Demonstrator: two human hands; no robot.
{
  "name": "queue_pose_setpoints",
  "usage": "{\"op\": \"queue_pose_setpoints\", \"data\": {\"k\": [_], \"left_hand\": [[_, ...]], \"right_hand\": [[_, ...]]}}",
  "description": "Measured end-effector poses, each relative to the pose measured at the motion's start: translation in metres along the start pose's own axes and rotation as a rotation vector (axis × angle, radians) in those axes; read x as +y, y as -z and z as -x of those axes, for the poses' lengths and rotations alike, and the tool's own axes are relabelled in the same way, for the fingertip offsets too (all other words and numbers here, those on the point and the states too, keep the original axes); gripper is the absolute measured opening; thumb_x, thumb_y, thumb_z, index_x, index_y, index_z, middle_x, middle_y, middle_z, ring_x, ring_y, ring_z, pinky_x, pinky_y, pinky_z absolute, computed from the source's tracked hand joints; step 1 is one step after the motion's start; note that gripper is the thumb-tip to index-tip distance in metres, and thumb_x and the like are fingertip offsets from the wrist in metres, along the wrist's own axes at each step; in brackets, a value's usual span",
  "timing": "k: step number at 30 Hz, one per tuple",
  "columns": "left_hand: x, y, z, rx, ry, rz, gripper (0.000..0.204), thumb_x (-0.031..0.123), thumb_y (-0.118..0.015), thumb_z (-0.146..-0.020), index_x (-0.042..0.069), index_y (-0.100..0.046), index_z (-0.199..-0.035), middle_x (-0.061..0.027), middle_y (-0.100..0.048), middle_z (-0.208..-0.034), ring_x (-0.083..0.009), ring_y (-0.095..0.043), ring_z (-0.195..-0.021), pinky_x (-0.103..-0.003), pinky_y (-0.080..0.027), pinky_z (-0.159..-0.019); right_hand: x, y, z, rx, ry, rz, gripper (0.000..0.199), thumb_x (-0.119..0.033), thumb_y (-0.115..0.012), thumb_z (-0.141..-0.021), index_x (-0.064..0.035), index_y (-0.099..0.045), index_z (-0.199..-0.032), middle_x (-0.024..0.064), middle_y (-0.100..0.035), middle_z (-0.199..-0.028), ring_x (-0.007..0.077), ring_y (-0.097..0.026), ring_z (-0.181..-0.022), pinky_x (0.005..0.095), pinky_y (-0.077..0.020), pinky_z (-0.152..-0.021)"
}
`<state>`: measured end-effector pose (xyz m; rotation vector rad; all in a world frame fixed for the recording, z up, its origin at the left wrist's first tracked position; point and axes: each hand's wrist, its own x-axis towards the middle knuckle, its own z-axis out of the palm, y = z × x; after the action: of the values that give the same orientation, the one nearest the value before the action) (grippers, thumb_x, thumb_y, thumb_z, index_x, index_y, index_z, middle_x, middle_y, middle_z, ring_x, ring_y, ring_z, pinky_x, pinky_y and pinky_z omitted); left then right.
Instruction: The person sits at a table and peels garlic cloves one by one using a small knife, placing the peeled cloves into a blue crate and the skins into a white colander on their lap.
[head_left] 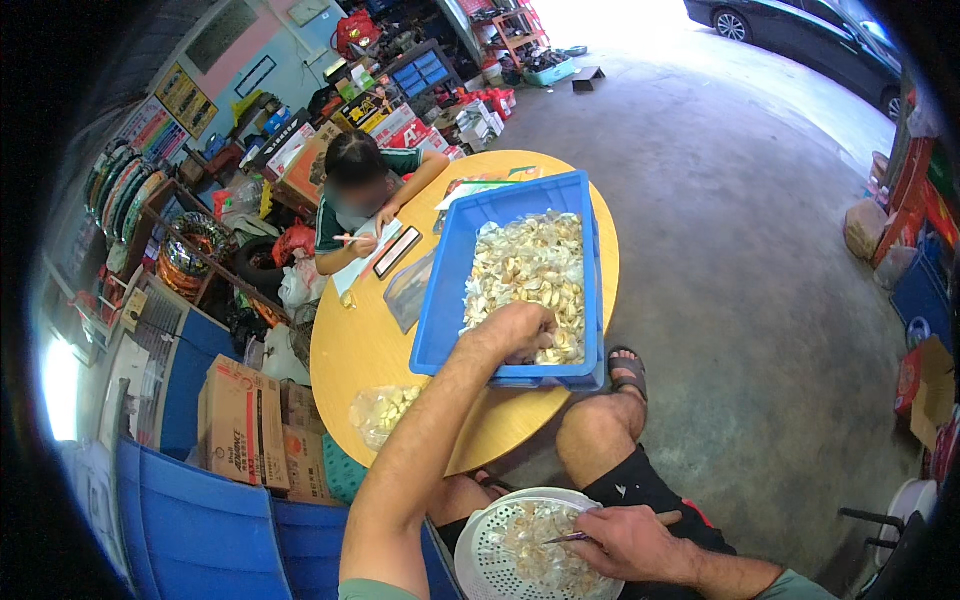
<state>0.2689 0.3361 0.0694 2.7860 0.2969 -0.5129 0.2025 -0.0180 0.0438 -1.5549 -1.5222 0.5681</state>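
Over the near end of a blue plastic crate (430, 340), my left hand (520, 330) reaches down with its fingers curled among the garlic cloves (530, 265). What those fingers hold, if anything, is hidden. The crate, heaped with unpeeled cloves, stands on a round yellow wooden table (340, 330). My right hand (635, 545) is closed around a small knife (568, 537), its blade pointing left. Below it, a white colander (480, 545) rests at my lap, with papery garlic skins (535, 535) inside.
A clear bag of peeled cloves (385, 412) lies at the table's left edge. Across the table, a person (365, 190) writes on paper beside a pencil case (397, 252). Cardboard boxes (240, 420) stack at left. Concrete floor (740, 300) spreads right; a dark car (800, 35) stands outside.
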Motion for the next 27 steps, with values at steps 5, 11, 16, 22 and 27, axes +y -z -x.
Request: {"op": "queue_pose_setpoints", "data": {"k": [5,11,16,22,27], "left_hand": [[-0.018,-0.008,0.003,0.172,0.095,0.262,0.016,0.009,-0.064,-0.097,0.002,-0.067,-0.111,-0.0091,-0.072,-0.087,-0.0178,-0.070,-0.080,-0.035,-0.056,-0.074],[-0.023,0.002,0.031,0.332,-0.050,0.653,0.020,0.009,-0.067,-0.097,-0.001,-0.067,-0.114,-0.0055,-0.073,-0.099,-0.0124,-0.068,-0.087,-0.029,-0.055,-0.077],[0.018,0.010,0.099,0.480,-0.011,0.933,0.020,0.014,-0.068,-0.099,0.002,-0.066,-0.116,-0.0034,-0.074,-0.102,-0.0095,-0.068,-0.088,-0.026,-0.053,-0.071],[0.057,-0.043,0.198,0.790,-0.084,1.168,0.017,0.010,-0.068,-0.099,-0.001,-0.063,-0.111,-0.0084,-0.072,-0.097,-0.0108,-0.064,-0.078,-0.025,-0.052,-0.066],[0.110,-0.129,0.267,0.840,0.109,1.431,0.026,0.011,-0.065,-0.101,-0.003,-0.064,-0.122,-0.0088,-0.072,-0.099,-0.0098,-0.065,-0.078,-0.023,-0.054,-0.070]], "right_hand": [[0.007,-0.007,0.006,-0.029,-0.022,-0.017,0.025,-0.025,-0.074,-0.090,-0.0033,-0.062,-0.093,0.0137,-0.068,-0.084,0.0341,-0.070,-0.077,0.0443,-0.0566,-0.063],[0.002,-0.008,0.010,-0.097,-0.074,-0.007,0.025,-0.027,-0.067,-0.095,-0.0028,-0.064,-0.098,0.0162,-0.070,-0.090,0.0368,-0.071,-0.082,0.0475,-0.0580,-0.071],[0.002,-0.014,0.017,0.035,-0.074,-0.026,0.022,-0.022,-0.073,-0.091,-0.0033,-0.063,-0.092,0.0153,-0.068,-0.083,0.0364,-0.069,-0.077,0.0439,-0.0554,-0.066],[-0.006,-0.008,0.028,0.223,-0.118,0.032,0.014,-0.013,-0.070,-0.090,-0.0024,-0.061,-0.092,0.0187,-0.067,-0.083,0.0372,-0.068,-0.075,0.0431,-0.0530,-0.065],[-0.022,-0.012,0.040,0.312,-0.108,0.034,0.013,-0.013,-0.065,-0.093,-0.0012,-0.059,-0.097,0.0212,-0.066,-0.082,0.0418,-0.067,-0.079,0.0469,-0.0522,-0.068]]}}
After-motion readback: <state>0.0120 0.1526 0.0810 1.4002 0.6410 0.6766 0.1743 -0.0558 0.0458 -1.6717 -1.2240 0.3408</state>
